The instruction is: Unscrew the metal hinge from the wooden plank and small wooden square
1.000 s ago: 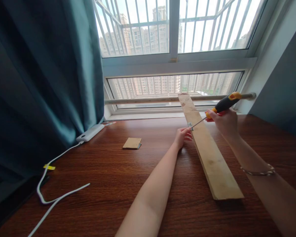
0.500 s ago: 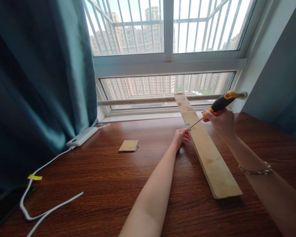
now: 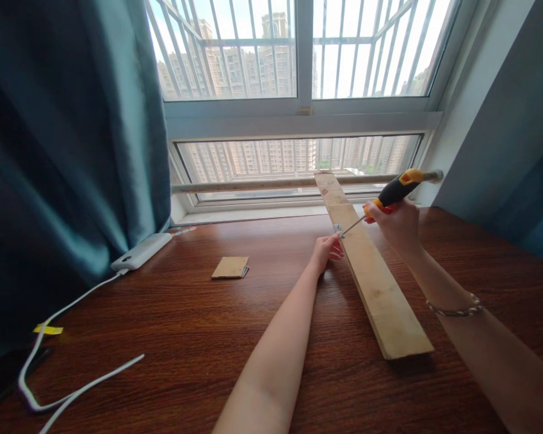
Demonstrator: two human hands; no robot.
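Observation:
A long pale wooden board (image 3: pixel 380 289) slants across the dark wooden table, its far end by the window bar. On its left edge sits a small silvery metal hinge (image 3: pixel 338 229). My left hand (image 3: pixel 328 251) is closed at that edge, thumb and finger pinching the hinge while the other fingers curl beside the board. In my right hand (image 3: pixel 398 226) is a screwdriver (image 3: pixel 396 189) with a black and yellow handle, held tilted above the board. Its thin shaft points down-left, and the tip meets the hinge. The screw itself is too small to make out.
Left of my hands, a small square of thin board (image 3: pixel 230 267) lies on the table (image 3: pixel 176 319) with thin metal pieces under its edge. A white power strip (image 3: pixel 142 251) and its white cable (image 3: pixel 81 301) lie beside the blue curtain (image 3: pixel 72 120). A metal bar (image 3: pixel 253 185) crosses the window.
The whole view has shifted slightly, so everything appears a little further left. Both hands keep their places at the hinge and on the screwdriver, whose tip stays against the hinge.

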